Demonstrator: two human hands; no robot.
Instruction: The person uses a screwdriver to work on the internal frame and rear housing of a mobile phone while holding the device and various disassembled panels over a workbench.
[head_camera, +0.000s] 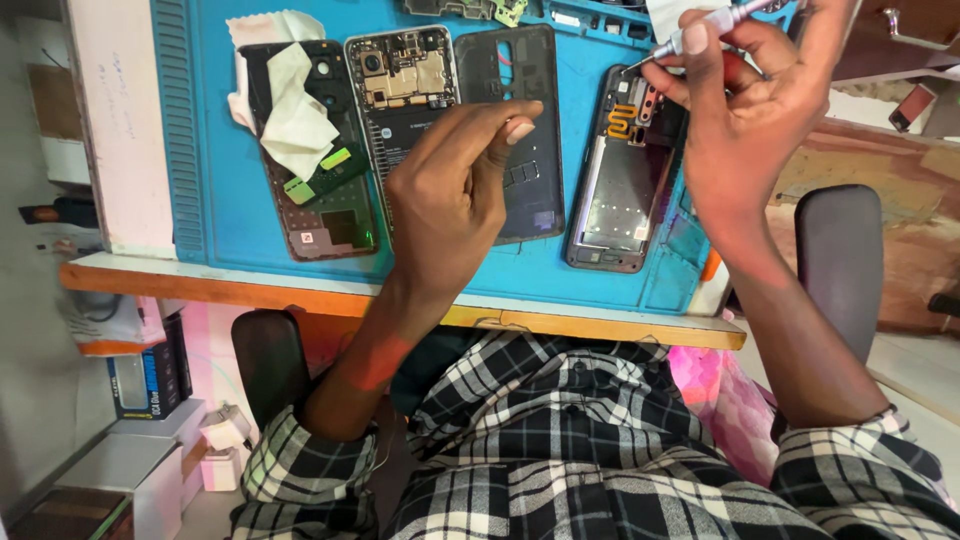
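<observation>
Right hand (745, 110) pinches a slim silver metal screwdriver (700, 30) between thumb and fingers, tip on the upper end of an opened black phone frame (620, 190) lying on the blue rubber work mat (220, 150) on the table. Left hand (455, 190) hovers over a dark plastic back cover (525, 80); fingers pressed to thumb, whether anything is pinched cannot be told.

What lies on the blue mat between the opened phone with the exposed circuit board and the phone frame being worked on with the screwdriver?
In the head view, a dark plastic phone back cover lies there, partly hidden by the left hand.
</observation>
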